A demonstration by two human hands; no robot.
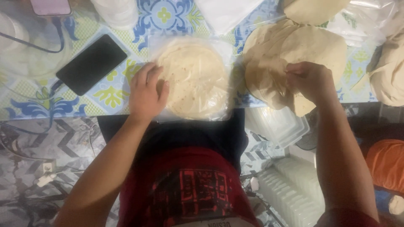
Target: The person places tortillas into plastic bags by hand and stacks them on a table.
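Stack of tortillas (191,77) in a clear plastic bag (223,50), lying flat at the near edge of the surface (105,94), centre of view. To its right, a loose fanned pile of tortillas (290,50), partly overhanging the edge.

Handling, judged: thin, light, floppy discs; likely to fold or tear if pinched hard or lifted by one point. Best taken at the rim, peeled off singly. Bag film looks slick and may slide on the patterned cloth.

Left hand (146,93): flat, fingers spread and relaxed, palm down on the left rim of the bagged stack. Pressing, not grasping; grip released.

Right hand (309,80): fingers drawn together in a pinch on the edge of a tortilla at the near side of the loose pile. Grip closed on that sheet.

Also noted: black phone (91,64) left of the bag, cable attached; stacked clear plastic containers (275,124) below the surface edge.
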